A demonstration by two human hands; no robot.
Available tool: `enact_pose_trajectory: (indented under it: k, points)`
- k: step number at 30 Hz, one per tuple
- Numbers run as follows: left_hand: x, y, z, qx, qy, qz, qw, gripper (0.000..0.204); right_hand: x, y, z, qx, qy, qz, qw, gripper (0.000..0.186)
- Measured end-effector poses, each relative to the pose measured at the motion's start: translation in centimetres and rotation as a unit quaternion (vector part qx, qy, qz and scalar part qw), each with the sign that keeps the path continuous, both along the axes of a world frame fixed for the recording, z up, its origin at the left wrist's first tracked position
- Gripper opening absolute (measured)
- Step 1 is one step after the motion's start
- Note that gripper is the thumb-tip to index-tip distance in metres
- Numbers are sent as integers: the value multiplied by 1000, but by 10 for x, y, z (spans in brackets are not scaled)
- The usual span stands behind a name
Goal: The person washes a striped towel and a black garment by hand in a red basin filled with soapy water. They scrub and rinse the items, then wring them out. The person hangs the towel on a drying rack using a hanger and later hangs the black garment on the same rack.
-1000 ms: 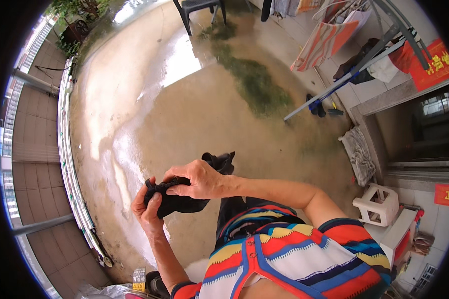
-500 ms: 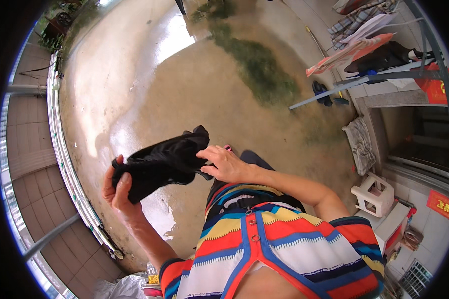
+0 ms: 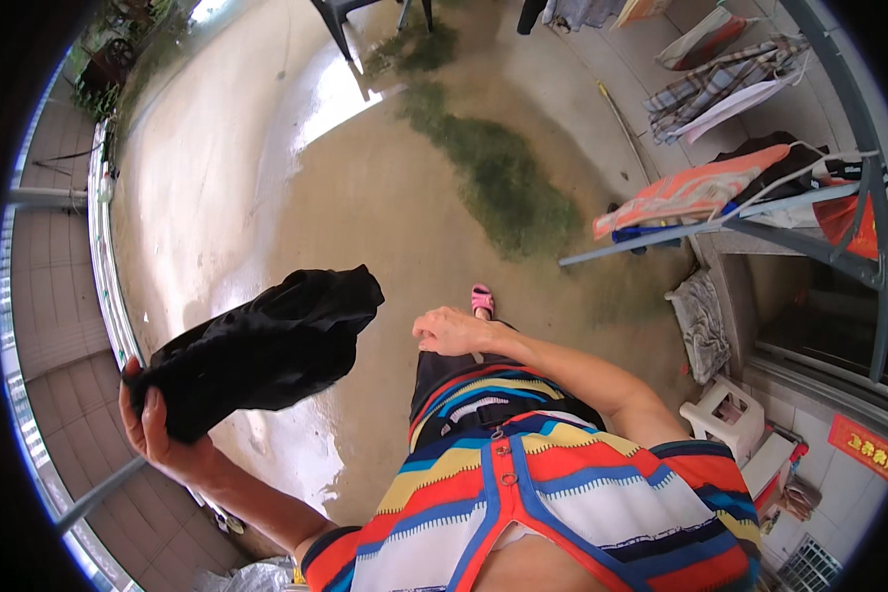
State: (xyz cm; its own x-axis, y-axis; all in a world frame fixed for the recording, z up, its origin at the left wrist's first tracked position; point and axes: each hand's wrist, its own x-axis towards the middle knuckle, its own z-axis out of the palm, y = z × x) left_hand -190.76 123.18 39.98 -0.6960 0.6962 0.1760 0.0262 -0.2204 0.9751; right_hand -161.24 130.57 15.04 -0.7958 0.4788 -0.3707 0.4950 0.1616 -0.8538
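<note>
A black garment (image 3: 271, 340) hangs out to the left of my body, its soft folds spread at a slant in the air. My left hand (image 3: 163, 429) grips its lower left end between thumb and fingers. The garment's far end is loose, and its exact kind cannot be made out. In front of my waist is my right hand (image 3: 449, 332), apart from the cloth, with its fingers curled in and nothing seen in them.
A metal drying rack (image 3: 651, 240) with an orange-and-white cloth (image 3: 696, 189) and other laundry stands at the right. Beyond lies wet concrete floor (image 3: 375, 197) with a mossy patch (image 3: 503, 183). A dark chair (image 3: 340, 20) is at the top, a white stool (image 3: 725, 416) at lower right.
My right hand has let go of the black garment. My left hand has carried the garment left and down. The view has shifted, and a pink-shod foot now shows ahead.
</note>
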Motion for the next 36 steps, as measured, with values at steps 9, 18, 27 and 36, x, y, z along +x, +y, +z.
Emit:
enact_pose_trajectory:
  k: [9,18,27,36]
  points:
    - [23,99,-17,27,-3,15,1000,38,31,163,-57,19,-98,-116,988,34]
    - [4,182,-1,74,-36,16,996,35,55,331,-47,-2,-113,-211,971,34]
    - [1,278,8,70,-52,-55,995,36,103,464,-17,-113,-84,-353,925,25]
    - [-17,365,2,54,-30,-98,993,36,168,603,87,102,61,-427,896,21]
